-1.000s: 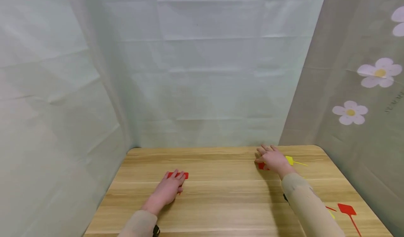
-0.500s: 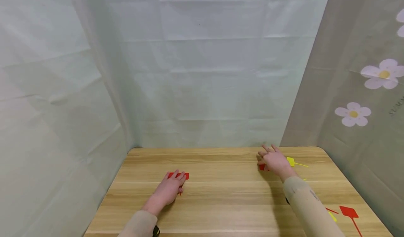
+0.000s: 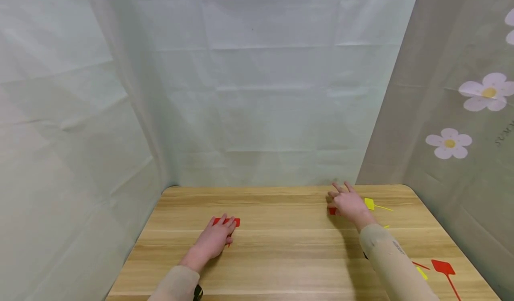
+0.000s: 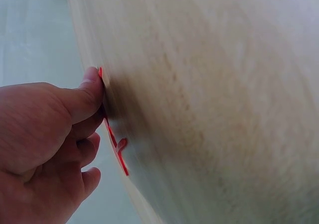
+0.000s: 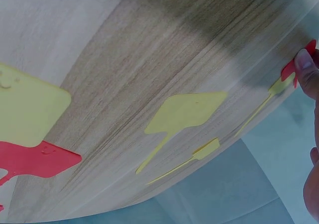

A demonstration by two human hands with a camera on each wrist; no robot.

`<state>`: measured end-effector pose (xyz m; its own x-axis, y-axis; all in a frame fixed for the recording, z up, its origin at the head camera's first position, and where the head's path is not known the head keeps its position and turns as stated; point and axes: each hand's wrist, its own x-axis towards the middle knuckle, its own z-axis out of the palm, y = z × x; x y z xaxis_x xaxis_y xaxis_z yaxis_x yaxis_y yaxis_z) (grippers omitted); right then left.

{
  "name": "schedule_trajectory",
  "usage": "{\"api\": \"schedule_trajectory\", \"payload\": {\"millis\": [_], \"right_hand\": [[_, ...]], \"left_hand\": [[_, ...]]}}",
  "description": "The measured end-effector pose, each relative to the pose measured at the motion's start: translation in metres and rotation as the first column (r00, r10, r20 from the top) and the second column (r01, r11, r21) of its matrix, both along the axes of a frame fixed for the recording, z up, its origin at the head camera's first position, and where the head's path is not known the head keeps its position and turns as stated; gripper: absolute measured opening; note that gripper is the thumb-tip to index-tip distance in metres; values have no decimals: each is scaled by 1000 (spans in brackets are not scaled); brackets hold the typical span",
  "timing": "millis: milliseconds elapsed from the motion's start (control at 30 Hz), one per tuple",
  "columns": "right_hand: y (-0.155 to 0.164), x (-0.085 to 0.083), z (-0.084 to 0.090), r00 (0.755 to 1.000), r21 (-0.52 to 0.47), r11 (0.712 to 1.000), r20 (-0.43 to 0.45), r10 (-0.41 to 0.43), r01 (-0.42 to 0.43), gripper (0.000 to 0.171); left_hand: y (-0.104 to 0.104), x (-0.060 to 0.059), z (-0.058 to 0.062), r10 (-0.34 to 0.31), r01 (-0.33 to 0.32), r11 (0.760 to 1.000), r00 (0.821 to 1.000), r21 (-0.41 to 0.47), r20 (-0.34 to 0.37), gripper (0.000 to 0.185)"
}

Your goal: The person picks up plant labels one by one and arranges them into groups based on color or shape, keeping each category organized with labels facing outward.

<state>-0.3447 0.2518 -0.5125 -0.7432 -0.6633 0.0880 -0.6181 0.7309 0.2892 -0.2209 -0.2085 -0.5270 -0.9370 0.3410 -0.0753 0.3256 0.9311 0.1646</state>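
My left hand (image 3: 218, 238) lies flat on the wooden table (image 3: 281, 247) with straight fingers resting on a red tag (image 3: 227, 222). In the left wrist view the thumb (image 4: 92, 87) presses the red tag's edge (image 4: 113, 137). My right hand (image 3: 348, 203) is at the far right of the table, fingers spread and raised, over another red tag (image 3: 332, 211). A fingertip (image 5: 306, 64) touches that red tag (image 5: 291, 69). A yellow tag (image 3: 370, 204) lies just right of this hand.
More flat tags lie near the table's right front: a red one (image 3: 441, 266) and a yellow one (image 3: 421, 273). The right wrist view shows yellow tags (image 5: 187, 112) and a red tag (image 5: 35, 159). Pale cloth walls (image 3: 261, 91) close in the table on three sides.
The right hand's fingers have lifted and spread a little above the red tag. The left hand has stayed on its red tag.
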Motion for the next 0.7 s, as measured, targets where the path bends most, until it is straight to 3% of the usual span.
{"api": "schedule_trajectory", "payload": {"millis": [700], "right_hand": [[-1,4,1,999,20,1000,-33,2,-2,28]], "left_hand": [[2,0,-1,0,-1,999,1000,-41,-11,53]]}}
